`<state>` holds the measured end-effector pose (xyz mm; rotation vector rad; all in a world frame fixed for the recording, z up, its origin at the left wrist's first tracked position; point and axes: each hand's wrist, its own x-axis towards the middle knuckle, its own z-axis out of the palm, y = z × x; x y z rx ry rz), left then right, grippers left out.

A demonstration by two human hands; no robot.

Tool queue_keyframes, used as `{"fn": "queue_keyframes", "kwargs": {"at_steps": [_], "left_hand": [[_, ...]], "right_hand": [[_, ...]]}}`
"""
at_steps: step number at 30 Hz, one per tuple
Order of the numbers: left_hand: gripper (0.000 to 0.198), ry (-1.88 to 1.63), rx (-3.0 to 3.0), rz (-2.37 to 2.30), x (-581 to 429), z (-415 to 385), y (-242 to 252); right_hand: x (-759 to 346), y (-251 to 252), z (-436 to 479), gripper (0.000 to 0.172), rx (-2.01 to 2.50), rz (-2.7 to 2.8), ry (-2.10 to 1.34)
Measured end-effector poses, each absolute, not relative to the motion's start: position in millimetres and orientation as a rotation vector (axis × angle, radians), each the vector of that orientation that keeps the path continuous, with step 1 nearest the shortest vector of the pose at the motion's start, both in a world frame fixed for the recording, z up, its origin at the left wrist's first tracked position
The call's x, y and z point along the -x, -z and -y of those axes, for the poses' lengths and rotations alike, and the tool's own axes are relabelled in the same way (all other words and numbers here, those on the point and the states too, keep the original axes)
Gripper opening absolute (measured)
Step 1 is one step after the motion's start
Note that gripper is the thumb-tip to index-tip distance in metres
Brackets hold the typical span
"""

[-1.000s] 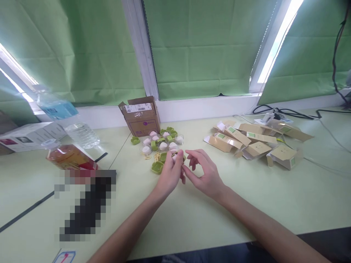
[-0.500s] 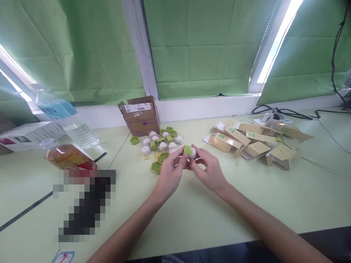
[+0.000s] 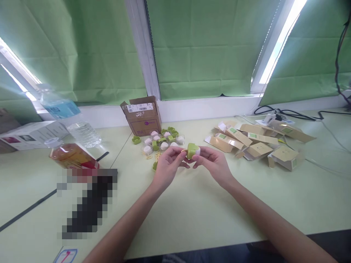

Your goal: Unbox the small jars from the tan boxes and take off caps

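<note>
A small rounded green-and-white piece is raised over the table between both hands. My right hand is closed on its white side, thumb at the front. My left hand is closed at the green side, its thumb and finger pinching a small yellow loop against the piece. Whether the loop is fixed to it I cannot tell. Just behind the left hand lie several white round pieces in clear cups, green flower-shaped pieces and more yellow loops. The left hand partly covers one green piece.
An opened brown carton stands by the window wall. Flattened small boxes lie in a pile at right, with black cables behind. At left are a water bottle, a tea bottle and a white box.
The held piece has been turned, so more of its green side shows. A yellow loop now shows at the left fingertips. Both hands have shifted only slightly.
</note>
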<state>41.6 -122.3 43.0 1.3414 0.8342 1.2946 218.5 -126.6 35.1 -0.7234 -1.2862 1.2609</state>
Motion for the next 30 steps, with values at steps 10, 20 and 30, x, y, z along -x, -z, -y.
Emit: {"fn": "queue_keyframes", "kwargs": {"at_steps": [10,20,30], "left_hand": [[0.026,-1.331,-1.432,-0.881,-39.1,120.3,-38.4],[0.049,-1.182,-1.562,-0.952,-39.3,124.4,-45.2],[0.050,-1.187,-1.410,-1.029,-37.0,119.9,-45.6]], "right_hand": [[-222.4,-21.0,115.9,0.038,0.724,1.411,-1.256],[-222.2,-28.2,121.8,0.030,0.798,1.550,-1.145],[-228.6,-30.5,118.6,0.039,0.976,1.382,-1.066]]}}
